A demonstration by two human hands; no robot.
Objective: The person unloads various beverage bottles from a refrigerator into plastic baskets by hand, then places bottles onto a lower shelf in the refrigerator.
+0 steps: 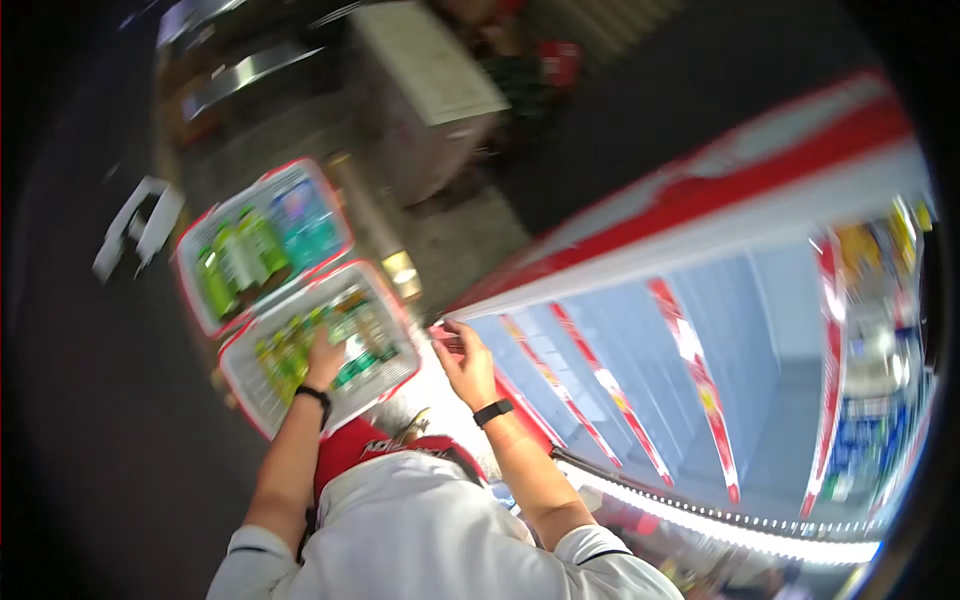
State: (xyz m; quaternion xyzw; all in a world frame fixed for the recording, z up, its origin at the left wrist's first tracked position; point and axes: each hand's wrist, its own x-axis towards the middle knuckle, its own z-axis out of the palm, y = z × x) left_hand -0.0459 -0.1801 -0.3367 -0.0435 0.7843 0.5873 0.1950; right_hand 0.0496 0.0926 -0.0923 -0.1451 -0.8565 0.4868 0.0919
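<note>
My left hand (325, 362) reaches down into the lower half of an open white crate with a red rim (268, 425). Its fingers are among the bottles there and are too blurred to read. Yellow-green bottles (285, 360) lie left of this hand, and clear bottles with green parts (362, 335) lie to its right. My right hand (468, 368) is at the near corner of the lit fridge, thumb and fingers apart and a little bent. Beside its fingertips is a small red patch (447, 341); whether the hand touches it I cannot tell.
The crate's upper half (185, 262) holds green bottles (240, 250) and blue packs (305, 220). White shelves with red strips (690, 350) fill the fridge at right, with packaged goods (865, 430) at its far end. A pale cabinet (430, 70) stands ahead; a white piece (145, 225) lies left.
</note>
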